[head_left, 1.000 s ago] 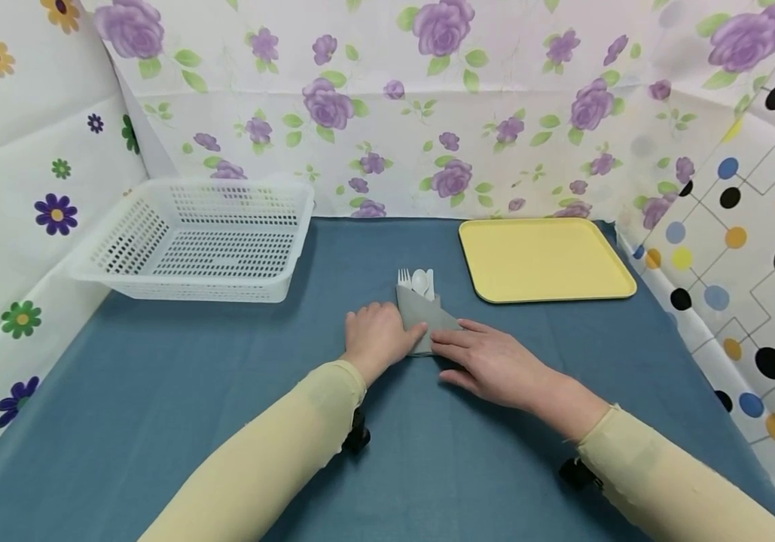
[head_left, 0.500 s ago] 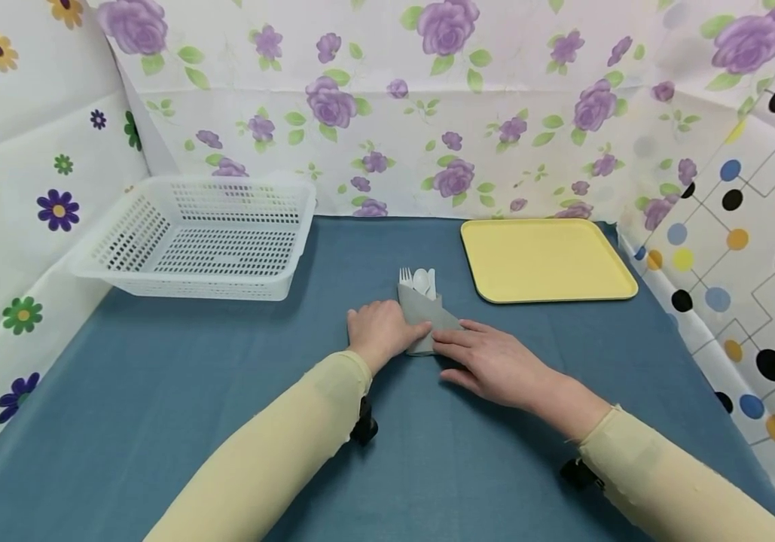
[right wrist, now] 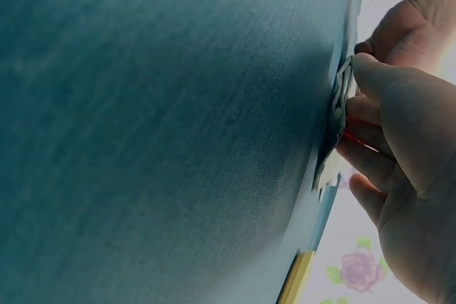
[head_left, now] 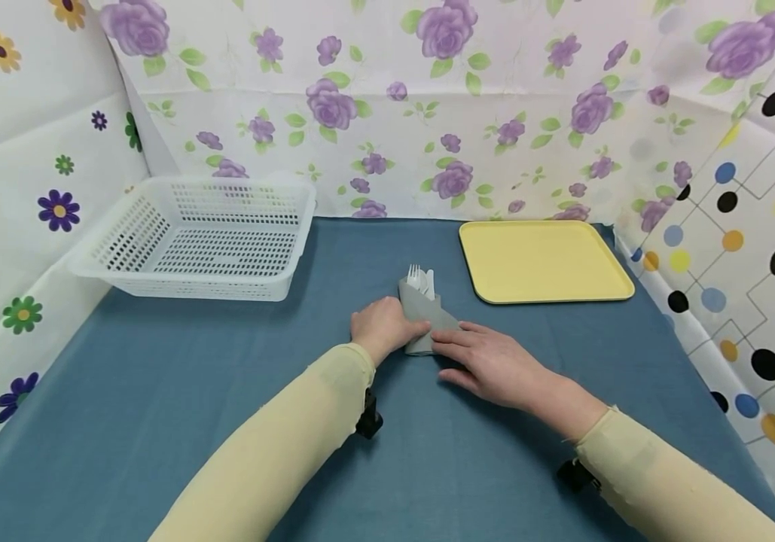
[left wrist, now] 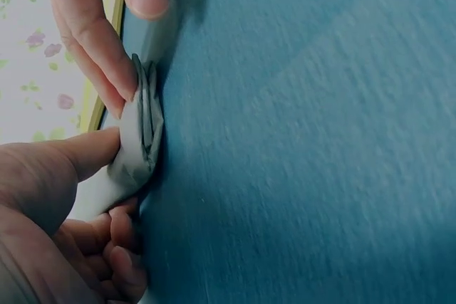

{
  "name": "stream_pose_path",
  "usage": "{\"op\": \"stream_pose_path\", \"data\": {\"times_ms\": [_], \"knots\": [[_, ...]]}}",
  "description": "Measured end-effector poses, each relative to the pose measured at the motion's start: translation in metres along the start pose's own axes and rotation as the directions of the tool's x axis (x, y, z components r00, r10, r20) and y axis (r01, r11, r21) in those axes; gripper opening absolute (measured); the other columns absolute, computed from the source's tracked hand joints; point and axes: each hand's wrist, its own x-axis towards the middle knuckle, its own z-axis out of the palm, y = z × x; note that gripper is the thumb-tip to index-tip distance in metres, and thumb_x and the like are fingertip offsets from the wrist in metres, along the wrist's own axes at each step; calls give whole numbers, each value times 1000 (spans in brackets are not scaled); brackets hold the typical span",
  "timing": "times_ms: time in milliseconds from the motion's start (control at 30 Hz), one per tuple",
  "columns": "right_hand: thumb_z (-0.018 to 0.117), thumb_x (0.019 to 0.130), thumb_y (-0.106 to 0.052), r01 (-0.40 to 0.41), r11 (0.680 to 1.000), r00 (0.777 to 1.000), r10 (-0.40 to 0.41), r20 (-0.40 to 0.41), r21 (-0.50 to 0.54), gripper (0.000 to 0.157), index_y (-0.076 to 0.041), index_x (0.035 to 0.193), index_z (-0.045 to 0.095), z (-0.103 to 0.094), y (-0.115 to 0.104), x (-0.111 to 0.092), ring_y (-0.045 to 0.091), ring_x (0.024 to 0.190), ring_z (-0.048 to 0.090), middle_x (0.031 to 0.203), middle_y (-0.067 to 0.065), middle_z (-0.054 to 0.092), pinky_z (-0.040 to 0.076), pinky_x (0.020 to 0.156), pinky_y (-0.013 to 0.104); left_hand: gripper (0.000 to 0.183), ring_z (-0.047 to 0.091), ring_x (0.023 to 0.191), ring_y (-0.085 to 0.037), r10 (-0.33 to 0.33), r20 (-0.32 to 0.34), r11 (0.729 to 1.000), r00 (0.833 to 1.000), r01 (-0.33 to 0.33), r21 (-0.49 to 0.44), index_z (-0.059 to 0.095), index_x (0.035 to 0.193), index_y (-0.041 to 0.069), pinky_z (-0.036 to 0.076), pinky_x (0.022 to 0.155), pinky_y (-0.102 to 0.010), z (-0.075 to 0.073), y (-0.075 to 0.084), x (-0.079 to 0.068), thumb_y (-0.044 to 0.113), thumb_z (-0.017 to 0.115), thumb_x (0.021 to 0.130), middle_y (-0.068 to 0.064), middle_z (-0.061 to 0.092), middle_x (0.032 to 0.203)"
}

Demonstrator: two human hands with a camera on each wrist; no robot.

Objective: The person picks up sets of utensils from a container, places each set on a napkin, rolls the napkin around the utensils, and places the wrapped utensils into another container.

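A folded grey napkin (head_left: 428, 320) lies mid-table around white cutlery. The tines of a fork (head_left: 414, 277) and the end of a knife (head_left: 430, 283) stick out at its far end; between them a spoon (head_left: 422, 278) is mostly covered. My left hand (head_left: 385, 328) grips the napkin's left edge, its thumb (left wrist: 92, 153) on top and its other fingers curled at the side. In the left wrist view the napkin's near end (left wrist: 146, 122) shows several layers. My right hand (head_left: 492, 361) rests its extended fingertips (right wrist: 349, 144) on the napkin's right part.
At the back left stands a white perforated basket (head_left: 279, 290). A yellow tray (head_left: 546, 260) lies at the back right. Blue cloth (head_left: 421, 467) covers the table, and patterned sheets (head_left: 387, 135) hang behind it and at both sides.
My left hand has shifted slightly right and turned the napkin's left side inward. The fork has moved right and now overlaps the spoon. My right hand has stayed nearly still.
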Motion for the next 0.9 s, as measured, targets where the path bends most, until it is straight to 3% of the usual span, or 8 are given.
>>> {"op": "stream_pose_path", "data": {"times_ms": [100, 333, 467, 700, 900], "knots": [[77, 107, -35, -7, 1000, 1000, 7, 4, -3, 48, -3, 142, 73, 0, 0, 0, 28, 142, 63, 151, 13, 66, 42, 126, 52, 49, 71, 101, -30, -1, 22, 1000, 1000, 1, -16, 79, 117, 9, 51, 109, -57, 1, 1, 4, 56, 73, 104, -10, 77, 110], [77, 107, -34, -18, 1000, 1000, 18, 7, 4, 46, -3, 141, 74, -1, -1, 0, 28, 141, 63, 151, 12, 67, 42, 126, 51, 45, 67, 74, -24, 39, 65, 997, 997, -34, -66, 76, 96, 14, 57, 71, -45, 37, -21, 58, 59, 77, 98, -4, 71, 87], [76, 108, -35, -36, 999, 999, 36, 18, 10, 46, -4, 141, 74, -1, -2, 0, 29, 141, 63, 151, 12, 67, 43, 125, 51, 42, 68, 70, -22, 68, 86, 993, 994, -59, -103, 75, 97, 16, 56, 61, -39, 51, -28, 77, 58, 79, 96, -2, 70, 85], [75, 109, -37, -83, 996, 996, 82, 47, 27, 48, -5, 144, 72, -2, -5, 0, 32, 143, 62, 153, 11, 66, 44, 124, 52, 34, 70, 71, -22, 84, 83, 989, 993, -73, -127, 76, 94, 15, 57, 61, -36, 56, -27, 85, 48, 81, 97, -3, 73, 86], [73, 109, -38, -113, 992, 993, 110, 49, 53, 49, -5, 146, 71, -2, -6, 0, 35, 143, 61, 154, 11, 65, 47, 121, 53, 30, 71, 76, -24, 69, 107, 965, 992, -39, -260, 76, 103, 12, 58, 62, -37, 57, -29, 88, 39, 82, 93, -4, 74, 92]]}}
